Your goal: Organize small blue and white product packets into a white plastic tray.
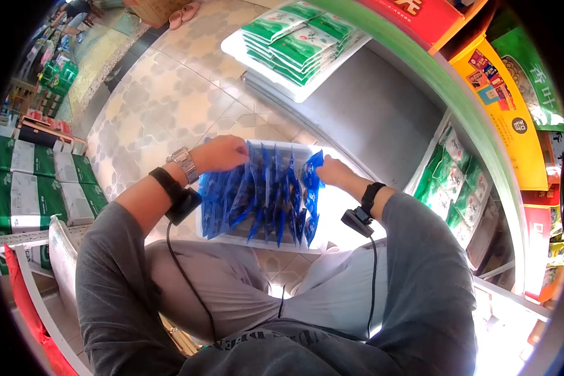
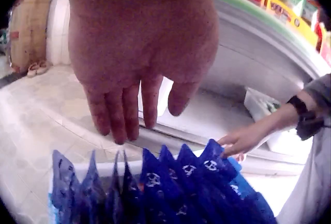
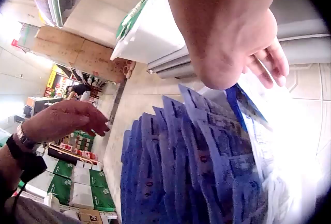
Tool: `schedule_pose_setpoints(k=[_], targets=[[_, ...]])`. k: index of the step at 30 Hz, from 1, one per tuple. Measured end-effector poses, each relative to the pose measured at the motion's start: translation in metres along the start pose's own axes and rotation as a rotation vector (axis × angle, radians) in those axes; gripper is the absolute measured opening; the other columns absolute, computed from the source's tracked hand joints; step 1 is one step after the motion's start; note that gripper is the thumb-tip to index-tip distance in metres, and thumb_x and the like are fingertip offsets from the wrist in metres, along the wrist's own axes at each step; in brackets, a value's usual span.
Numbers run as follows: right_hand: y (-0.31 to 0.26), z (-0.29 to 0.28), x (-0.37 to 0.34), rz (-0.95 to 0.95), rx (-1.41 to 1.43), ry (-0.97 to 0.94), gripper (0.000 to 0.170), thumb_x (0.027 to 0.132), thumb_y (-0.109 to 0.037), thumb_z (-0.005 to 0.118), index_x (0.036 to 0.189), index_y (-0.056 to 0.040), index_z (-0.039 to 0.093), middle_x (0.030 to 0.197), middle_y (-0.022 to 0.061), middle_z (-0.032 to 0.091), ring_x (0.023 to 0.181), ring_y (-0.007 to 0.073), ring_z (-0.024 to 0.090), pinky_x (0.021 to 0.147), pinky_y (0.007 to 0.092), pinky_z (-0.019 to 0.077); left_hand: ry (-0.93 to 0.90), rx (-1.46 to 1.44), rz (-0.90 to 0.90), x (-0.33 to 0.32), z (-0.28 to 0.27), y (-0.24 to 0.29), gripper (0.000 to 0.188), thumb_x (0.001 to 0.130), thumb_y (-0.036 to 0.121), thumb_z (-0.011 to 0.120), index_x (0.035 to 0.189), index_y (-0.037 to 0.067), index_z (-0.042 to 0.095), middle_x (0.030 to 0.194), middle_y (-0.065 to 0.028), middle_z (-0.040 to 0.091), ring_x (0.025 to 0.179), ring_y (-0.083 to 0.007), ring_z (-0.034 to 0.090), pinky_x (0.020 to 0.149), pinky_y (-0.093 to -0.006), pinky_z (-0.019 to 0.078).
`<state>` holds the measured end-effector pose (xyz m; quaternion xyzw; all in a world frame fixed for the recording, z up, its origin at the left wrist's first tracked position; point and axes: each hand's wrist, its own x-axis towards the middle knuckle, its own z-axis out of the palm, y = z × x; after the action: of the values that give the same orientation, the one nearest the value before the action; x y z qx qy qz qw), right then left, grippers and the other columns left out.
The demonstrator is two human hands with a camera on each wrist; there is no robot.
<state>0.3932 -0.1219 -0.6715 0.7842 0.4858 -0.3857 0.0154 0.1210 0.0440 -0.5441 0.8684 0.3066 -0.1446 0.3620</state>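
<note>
So the blue packets [image 1: 266, 194] are standing on edge in a row inside the white bin [image 1: 238, 240], right in front of the person's knees. Left hand [image 1: 225, 154] is over the far left part of the row, fingers loose, nothing in it as far as I can see. Right hand [image 1: 336, 172] is at the top of the end packet [image 1: 312, 164]; it's touching, but I honestly can't tell if that's a pinch or just fingertips resting there.

What I'd worry about: those packets look soft and slick, and they mostly just lean on each other. Shove one too hard and I'd bet a few neighbours flop over with it. The end one sits a bit apart, by the right side, so a sloppy push could send it over the edge. If it's only half pinched, the film could slip too. Also, cords [image 1: 180, 276] hang from both wrist cameras, so a wide reach might snag one on the bin.
</note>
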Motion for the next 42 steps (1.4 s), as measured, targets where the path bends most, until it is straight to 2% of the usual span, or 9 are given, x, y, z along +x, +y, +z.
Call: schedule_pose_setpoints(k=[4, 11, 14, 15, 21, 25, 28, 32, 42], targets=[[0.021, 0.006, -0.001, 0.013, 0.070, 0.002, 0.052, 0.091, -0.036, 0.049, 0.119, 0.0069, 0.053, 0.111, 0.0304, 0.066, 0.102, 0.0427, 0.066, 0.088, 0.0497, 0.0512, -0.017, 0.103, -0.051, 0.006, 0.021, -0.010, 0.027, 0.088, 0.026, 0.064, 0.100, 0.002, 0.070, 0.089, -0.0159, 0.071, 0.083, -0.0293, 0.068, 0.074, -0.0394, 0.0526], [0.009, 0.006, -0.014, 0.004, 0.245, 0.121, 0.062, 0.084, -0.044, 0.058, 0.113, 0.0100, 0.057, 0.106, 0.0321, 0.066, 0.101, 0.0446, 0.066, 0.090, 0.0485, 0.0503, 0.086, -0.233, -0.084, 0.005, 0.100, -0.053, 0.029, 0.085, 0.024, 0.068, 0.099, -0.001, 0.068, 0.085, -0.0150, 0.070, 0.079, -0.0272, 0.068, 0.072, -0.0380, 0.0524], [-0.007, 0.023, 0.009, 0.077, 0.320, 0.099, 0.065, 0.082, -0.045, 0.060, 0.114, 0.0121, 0.055, 0.109, 0.0329, 0.065, 0.104, 0.0457, 0.065, 0.092, 0.0482, 0.0495, 0.094, -0.524, -0.292, -0.014, 0.100, -0.033, 0.028, 0.085, 0.022, 0.067, 0.102, -0.001, 0.067, 0.083, -0.0120, 0.068, 0.079, -0.0217, 0.066, 0.071, -0.0343, 0.0517], [-0.020, 0.025, 0.008, 0.105, 0.274, 0.141, 0.067, 0.082, -0.046, 0.061, 0.114, 0.0126, 0.055, 0.110, 0.0336, 0.064, 0.105, 0.0464, 0.064, 0.093, 0.0484, 0.0496, 0.190, -0.579, -0.257, -0.016, 0.109, -0.036, 0.028, 0.081, 0.015, 0.066, 0.102, -0.003, 0.065, 0.087, -0.0221, 0.069, 0.088, -0.0365, 0.066, 0.080, -0.0426, 0.0510], [-0.048, 0.048, 0.016, 0.161, 0.252, 0.278, 0.052, 0.080, -0.034, 0.065, 0.112, 0.0066, 0.059, 0.107, 0.0324, 0.066, 0.102, 0.0462, 0.065, 0.091, 0.0485, 0.0514, 0.360, -0.568, -0.255, -0.013, 0.136, -0.047, 0.041, 0.079, 0.012, 0.068, 0.112, -0.004, 0.051, 0.102, -0.0271, 0.065, 0.100, -0.0411, 0.063, 0.087, -0.0438, 0.0484], [-0.022, 0.047, 0.038, 0.171, 0.471, 0.110, 0.030, 0.085, -0.020, 0.065, 0.106, 0.0015, 0.069, 0.101, 0.0162, 0.072, 0.091, 0.0255, 0.070, 0.082, 0.0363, 0.0545, 0.388, -0.348, -0.269, -0.021, 0.137, -0.042, 0.042, 0.081, 0.018, 0.070, 0.111, -0.005, 0.051, 0.089, -0.0242, 0.066, 0.085, -0.0397, 0.066, 0.074, -0.0444, 0.0512], [0.006, 0.058, 0.046, 0.153, 1.039, -0.040, 0.032, 0.082, -0.023, 0.068, 0.109, -0.0039, 0.069, 0.101, 0.0138, 0.071, 0.090, 0.0270, 0.069, 0.079, 0.0389, 0.0541, 0.252, -0.187, -0.255, -0.017, 0.149, -0.050, 0.046, 0.080, 0.024, 0.070, 0.109, -0.007, 0.051, 0.095, -0.0312, 0.066, 0.091, -0.0482, 0.063, 0.081, -0.0499, 0.0511], [0.017, 0.052, 0.037, 0.176, 1.247, -0.058, 0.027, 0.084, -0.013, 0.066, 0.110, -0.0051, 0.067, 0.101, 0.0096, 0.070, 0.090, 0.0231, 0.068, 0.081, 0.0384, 0.0548, 0.176, -0.197, -0.292, -0.018, 0.144, -0.043, 0.044, 0.081, 0.022, 0.068, 0.108, -0.008, 0.052, 0.094, -0.0328, 0.066, 0.093, -0.0480, 0.063, 0.083, -0.0517, 0.0509], [-0.003, 0.051, 0.032, 0.220, 1.207, 0.011, 0.028, 0.083, -0.014, 0.066, 0.110, -0.0061, 0.066, 0.100, 0.0087, 0.071, 0.087, 0.0205, 0.069, 0.079, 0.0371, 0.0549, 0.162, -0.209, -0.252, -0.011, 0.147, -0.052, 0.031, 0.081, 0.009, 0.054, 0.108, -0.005, 0.058, 0.096, -0.0322, 0.066, 0.095, -0.0479, 0.064, 0.085, -0.0525, 0.0509]])
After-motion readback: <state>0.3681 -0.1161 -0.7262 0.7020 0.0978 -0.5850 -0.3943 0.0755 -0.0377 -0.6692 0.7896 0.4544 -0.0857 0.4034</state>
